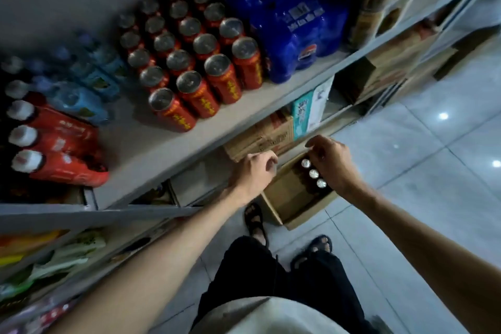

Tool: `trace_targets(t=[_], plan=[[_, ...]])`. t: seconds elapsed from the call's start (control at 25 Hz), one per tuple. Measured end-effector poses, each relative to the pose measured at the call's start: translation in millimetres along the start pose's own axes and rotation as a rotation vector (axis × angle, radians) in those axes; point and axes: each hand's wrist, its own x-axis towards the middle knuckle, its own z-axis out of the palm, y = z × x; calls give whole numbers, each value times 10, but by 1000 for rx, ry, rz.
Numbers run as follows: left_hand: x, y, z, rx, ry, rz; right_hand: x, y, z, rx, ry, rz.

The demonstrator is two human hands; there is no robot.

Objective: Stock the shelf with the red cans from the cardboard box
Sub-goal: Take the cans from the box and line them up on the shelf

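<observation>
— Looking into the cardboard box [290, 192] on the floor, I count three silver lids in one row, the cans in the box [314, 173], close to its far wall. The rest of the bottom looks bare. Are these the red ones?

— I believe yes, but only the lids show; the sides are in the dark. They look like the lids of the red cans on the shelf [200, 68].

— And the hands? Do they hold something?

— The right hand [330, 163] is over the first lid of the row, fingers bent downward. If it touches that can or only hangs above it, I cannot tell from here. The left hand [252, 173] is over the near-left edge of the box, just beside the shelf front, fingers loosely curled, and I see nothing inside it.

— So which step is this?

— In my judgement, the reach for the next cans. The box is nearly finished, so the task is close to its end.

— What does the next move need?

— Each hand must go down into the box, close around a can body and lift it straight up. Then the cans go on the shelf [151, 149], upright, on the bare board in front of the stocked rows, between the red bottles [59, 144] on the left and the blue pack [292, 22] on the right.
</observation>
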Motion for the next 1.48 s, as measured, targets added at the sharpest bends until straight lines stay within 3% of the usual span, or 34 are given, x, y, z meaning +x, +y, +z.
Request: trace_targets(t=[0.16,0.4,0.52,0.64,0.84,1.04,1.28,1.48], plan=[[487,-123,979,11,-374,-117,-384,1247,427,-14,-152,313],[1653,-1243,2813,202,-516,-249,-493,3051,2019,-70,-315,568],[2248,-1921,3775,402,-503,-208,-289,3753,3002,-194,-408,475],[2610,-2425,4484,585,-438,-63,36,4246,3806,-324,-379,384],[2796,-3006,5218,686,-411,9,564,5042,4625,-485,-229,621],[2791,-3193,5380,823,-427,72,779,5353,4927,-480,-209,704],[2866,-3079,5175,876,-614,30,519,4950,4535,-248,-235,702],[2748,-2692,4672,430,-664,-126,80,4205,3754,484,-114,851]])
